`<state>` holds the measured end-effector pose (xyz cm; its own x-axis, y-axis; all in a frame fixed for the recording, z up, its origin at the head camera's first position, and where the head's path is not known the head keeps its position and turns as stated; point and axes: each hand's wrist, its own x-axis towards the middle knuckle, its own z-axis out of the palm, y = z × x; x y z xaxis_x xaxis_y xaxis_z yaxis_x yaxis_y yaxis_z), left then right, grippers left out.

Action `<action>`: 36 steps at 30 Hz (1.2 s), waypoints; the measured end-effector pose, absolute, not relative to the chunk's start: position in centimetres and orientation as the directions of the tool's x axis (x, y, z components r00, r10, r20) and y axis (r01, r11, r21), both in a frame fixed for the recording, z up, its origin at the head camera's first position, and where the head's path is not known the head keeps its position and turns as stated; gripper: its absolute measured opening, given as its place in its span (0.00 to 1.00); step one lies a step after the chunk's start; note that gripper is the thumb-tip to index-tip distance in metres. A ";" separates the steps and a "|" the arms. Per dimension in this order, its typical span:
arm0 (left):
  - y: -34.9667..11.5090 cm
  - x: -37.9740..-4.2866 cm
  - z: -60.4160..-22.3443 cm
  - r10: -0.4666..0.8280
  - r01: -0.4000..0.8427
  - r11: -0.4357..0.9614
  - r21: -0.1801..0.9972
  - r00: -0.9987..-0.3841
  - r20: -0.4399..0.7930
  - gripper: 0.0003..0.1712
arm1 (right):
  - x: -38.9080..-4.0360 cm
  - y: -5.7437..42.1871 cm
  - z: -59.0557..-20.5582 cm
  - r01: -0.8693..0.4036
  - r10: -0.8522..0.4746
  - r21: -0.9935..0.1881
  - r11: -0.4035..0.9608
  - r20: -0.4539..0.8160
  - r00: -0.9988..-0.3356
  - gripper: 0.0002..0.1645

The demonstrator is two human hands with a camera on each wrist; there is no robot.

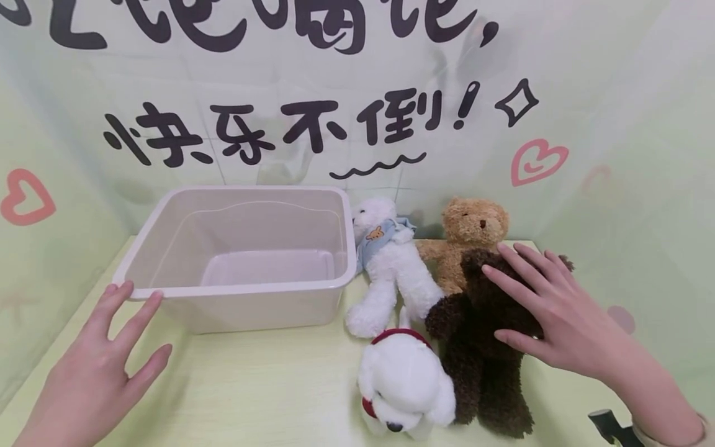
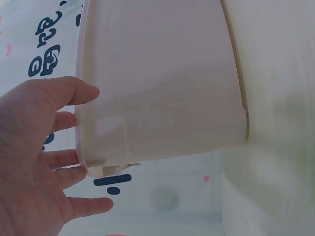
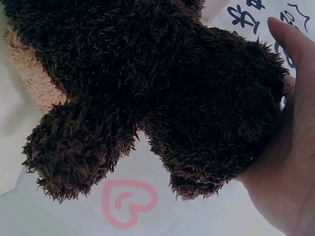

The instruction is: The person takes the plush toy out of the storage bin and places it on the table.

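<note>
A pale pinkish-grey plastic bin (image 1: 240, 290) stands at the left on the table, with its open top facing up. My left hand (image 1: 92, 375) is at its near left corner, fingertips on the rim and thumb apart from the wall. In the left wrist view, the left hand (image 2: 37, 157) spreads its fingers along the rim of the bin (image 2: 162, 88). Over the head of a dark brown teddy bear (image 1: 486, 366) lies my right hand (image 1: 558, 313), fingers extended. The right wrist view shows the right hand (image 3: 280, 157) beside the fur of the dark bear (image 3: 147, 73).
A white plush dog (image 1: 410, 379) with a red collar sits left of the dark bear. Behind are a white plush toy (image 1: 385, 279) in a blue scarf and a light brown bear (image 1: 475, 226). A printed curtain (image 1: 447, 167) rises behind the table (image 1: 251, 385). A black object (image 1: 611, 428) is at lower right.
</note>
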<state>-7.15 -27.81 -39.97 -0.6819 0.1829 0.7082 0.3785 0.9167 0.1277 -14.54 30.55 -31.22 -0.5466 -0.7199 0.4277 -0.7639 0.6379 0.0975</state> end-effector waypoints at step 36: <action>-25.1 -13.0 -31.0 0.243 0.297 0.952 0.073 -0.879 0.410 0.41 | -18.8 29.2 -25.2 -0.627 -0.594 -0.006 0.779 0.310 -0.742 0.42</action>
<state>-13.04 -25.08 -30.98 -0.8793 0.2430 0.4097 0.2972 0.9520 0.0734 -18.80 29.24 -25.20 -0.7420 -0.5944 0.3100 -0.6266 0.7793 -0.0056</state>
